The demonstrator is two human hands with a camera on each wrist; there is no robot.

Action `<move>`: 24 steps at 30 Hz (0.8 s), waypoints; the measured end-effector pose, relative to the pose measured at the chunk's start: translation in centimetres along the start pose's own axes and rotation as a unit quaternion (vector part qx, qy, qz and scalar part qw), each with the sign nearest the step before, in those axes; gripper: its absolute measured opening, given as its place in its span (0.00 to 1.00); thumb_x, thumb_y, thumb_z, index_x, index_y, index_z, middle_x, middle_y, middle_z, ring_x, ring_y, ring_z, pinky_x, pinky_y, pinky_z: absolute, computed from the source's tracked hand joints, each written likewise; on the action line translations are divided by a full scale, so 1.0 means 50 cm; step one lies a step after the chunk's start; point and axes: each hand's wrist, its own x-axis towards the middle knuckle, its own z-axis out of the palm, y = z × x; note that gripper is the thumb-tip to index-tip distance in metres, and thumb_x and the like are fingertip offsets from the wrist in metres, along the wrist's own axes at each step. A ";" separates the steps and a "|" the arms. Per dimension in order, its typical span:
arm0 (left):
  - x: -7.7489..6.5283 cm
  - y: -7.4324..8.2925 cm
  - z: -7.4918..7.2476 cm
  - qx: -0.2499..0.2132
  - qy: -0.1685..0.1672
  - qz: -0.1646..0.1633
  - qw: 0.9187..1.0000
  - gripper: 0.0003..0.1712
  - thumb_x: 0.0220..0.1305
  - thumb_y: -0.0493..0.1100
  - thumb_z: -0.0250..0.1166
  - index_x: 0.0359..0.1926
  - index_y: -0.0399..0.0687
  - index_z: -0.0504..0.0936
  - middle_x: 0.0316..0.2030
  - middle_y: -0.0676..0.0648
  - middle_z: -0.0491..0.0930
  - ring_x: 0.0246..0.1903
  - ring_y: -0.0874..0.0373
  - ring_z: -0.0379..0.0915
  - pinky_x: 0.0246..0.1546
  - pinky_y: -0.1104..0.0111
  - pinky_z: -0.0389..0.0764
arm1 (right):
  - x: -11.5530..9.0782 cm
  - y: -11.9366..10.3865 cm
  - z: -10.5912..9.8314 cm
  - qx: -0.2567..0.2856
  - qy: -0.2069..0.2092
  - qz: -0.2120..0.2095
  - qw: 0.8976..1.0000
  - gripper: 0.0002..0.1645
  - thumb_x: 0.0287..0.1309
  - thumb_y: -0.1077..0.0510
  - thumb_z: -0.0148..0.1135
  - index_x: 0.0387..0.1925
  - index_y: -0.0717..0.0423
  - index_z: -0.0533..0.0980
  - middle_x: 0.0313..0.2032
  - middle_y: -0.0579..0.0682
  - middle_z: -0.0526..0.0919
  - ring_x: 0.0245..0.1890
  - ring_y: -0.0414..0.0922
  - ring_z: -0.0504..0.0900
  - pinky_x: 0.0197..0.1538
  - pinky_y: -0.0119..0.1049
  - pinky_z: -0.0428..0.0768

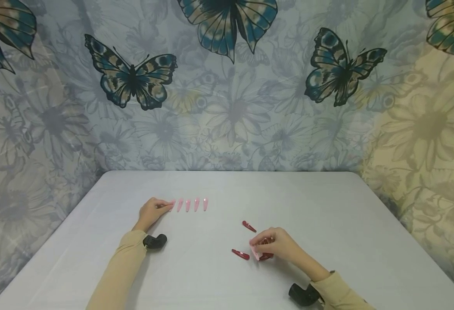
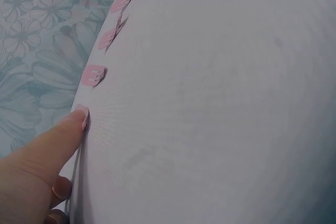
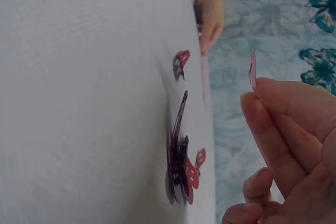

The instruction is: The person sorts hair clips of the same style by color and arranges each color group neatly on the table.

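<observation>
My left hand (image 1: 152, 212) is at the left end of a row of pink snap hair clips (image 1: 188, 205). Its fingertips pinch the end pink hair clip (image 2: 83, 115), low at the table top. Between thumb and finger, my right hand (image 1: 275, 244) holds another pink hair clip (image 3: 252, 71), raised above the table. Under and beside this hand lie several dark red hair clips (image 1: 240, 254), partly hidden by it in the head view. In the right wrist view the red clips (image 3: 181, 171) overlap in a loose cluster, with one (image 3: 181, 64) apart.
A white table (image 1: 328, 206) stretches out on all sides of the clips. Behind it hangs a floral backdrop with butterflies (image 1: 134, 82). Each wrist carries a black camera mount, one on the left (image 1: 155, 241) and one on the right (image 1: 303, 295).
</observation>
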 end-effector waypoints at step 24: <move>-0.002 -0.002 -0.006 0.003 -0.011 0.007 1.000 0.12 0.51 0.47 0.68 0.31 0.43 0.85 0.23 0.50 0.70 0.24 0.56 0.62 0.27 0.65 0.62 | 0.073 -0.058 -0.022 -0.022 -0.028 -0.018 0.999 0.10 0.48 0.60 0.65 0.33 0.61 0.81 0.34 0.47 0.82 0.38 0.49 0.72 0.37 0.39 0.67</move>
